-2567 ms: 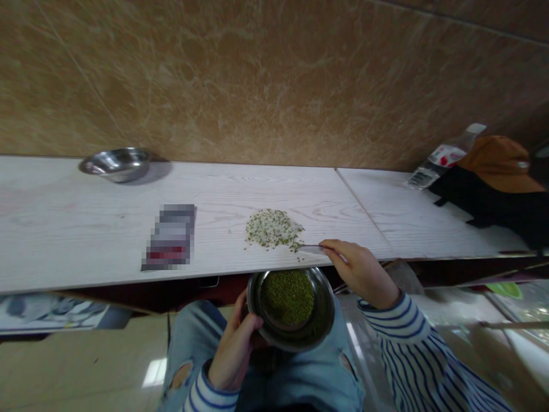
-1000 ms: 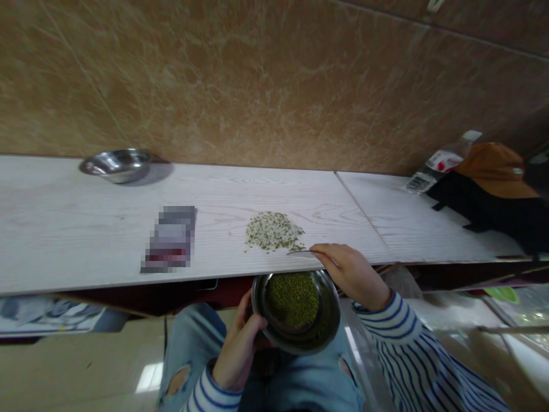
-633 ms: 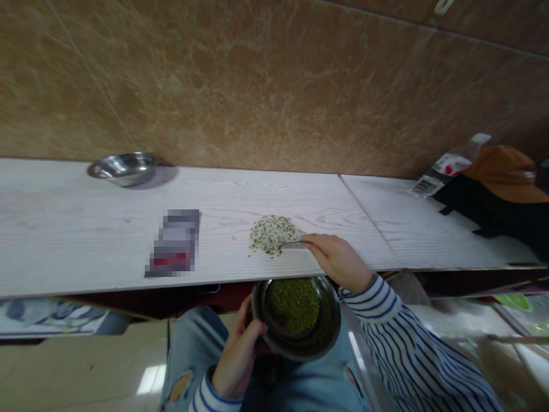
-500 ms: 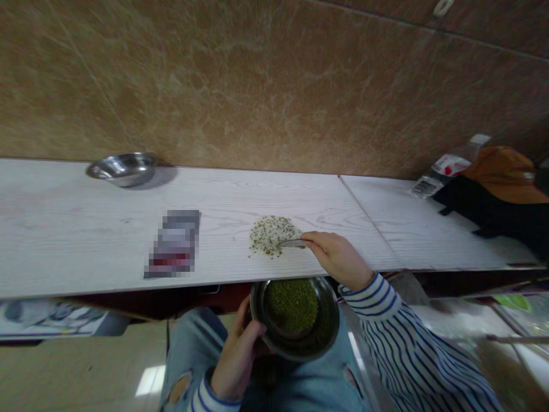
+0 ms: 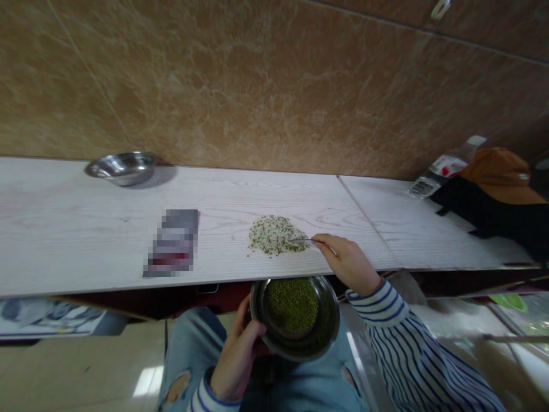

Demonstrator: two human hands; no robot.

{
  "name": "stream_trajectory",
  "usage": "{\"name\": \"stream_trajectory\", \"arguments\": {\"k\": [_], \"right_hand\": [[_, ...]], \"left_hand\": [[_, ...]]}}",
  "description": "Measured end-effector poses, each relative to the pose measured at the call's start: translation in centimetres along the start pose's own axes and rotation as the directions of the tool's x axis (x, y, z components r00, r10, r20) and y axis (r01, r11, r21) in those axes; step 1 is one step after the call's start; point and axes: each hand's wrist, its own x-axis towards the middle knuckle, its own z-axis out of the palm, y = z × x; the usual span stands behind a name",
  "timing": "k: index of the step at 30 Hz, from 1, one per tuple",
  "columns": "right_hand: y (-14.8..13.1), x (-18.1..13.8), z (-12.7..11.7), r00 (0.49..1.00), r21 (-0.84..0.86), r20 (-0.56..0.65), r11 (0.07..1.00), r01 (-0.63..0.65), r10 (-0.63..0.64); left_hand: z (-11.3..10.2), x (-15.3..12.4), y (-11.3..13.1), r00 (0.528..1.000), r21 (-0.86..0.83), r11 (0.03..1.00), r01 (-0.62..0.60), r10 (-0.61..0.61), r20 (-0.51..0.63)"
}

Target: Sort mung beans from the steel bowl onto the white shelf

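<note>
My left hand (image 5: 240, 349) grips the rim of a steel bowl (image 5: 328, 335), thumb on the near-left edge. Green mung beans (image 5: 294, 306) lie in the bowl, which is just below the counter's front edge, over my lap. Between the thumb and fingers of my right hand (image 5: 349, 262) is the handle of a thin metal spoon (image 5: 300, 240). Its tip touches the right part of a flat heap (image 5: 274, 234) of white grains mixed with green beans on the counter.
A second steel bowl (image 5: 122, 169) stands at the back left of the white counter (image 5: 223, 194). A blurred-out phone-like slab (image 5: 171, 243) lies left of the heap. At the right are a plastic bottle (image 5: 444, 166), a brown cap (image 5: 497, 174) and black cloth (image 5: 472, 209). A wall rises behind.
My right hand has moved a little to the right with the spoon, and its tip has shifted right within the heap. My left hand and the bowl have stayed in place.
</note>
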Motion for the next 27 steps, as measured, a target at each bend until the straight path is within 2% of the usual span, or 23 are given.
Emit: {"name": "stream_trajectory", "arguments": {"k": [4,7,13,21,27], "right_hand": [[-0.4,-0.4,-0.4,1.0,0.02,0.018,1.0,0.017,-0.017],[-0.4,-0.3,-0.5,1.0,0.004,-0.014,1.0,0.01,-0.01],[-1.0,0.0,0.2,0.999,-0.031,-0.01,0.999,0.044,-0.044],[-2.1,-1.6,-0.3,0.993,-0.015,0.017,0.993,0.117,-0.116],[-1.8,-2.9,-1.2,0.996,-0.055,-0.008,0.995,0.087,-0.088]], "left_hand": [[-0.1,0.1,0.0,1.0,0.008,1.0,0.017,-0.017,0.005],[-0.3,0.1,0.0,0.999,0.025,0.999,0.035,-0.035,0.027],[0.1,-0.2,0.1,1.0,0.026,1.0,0.005,-0.005,0.005],[0.5,-0.3,0.1,1.0,0.028,1.0,-0.006,0.006,0.008],[0.5,-0.3,0.0,1.0,0.041,0.999,0.001,-0.002,0.016]]}}
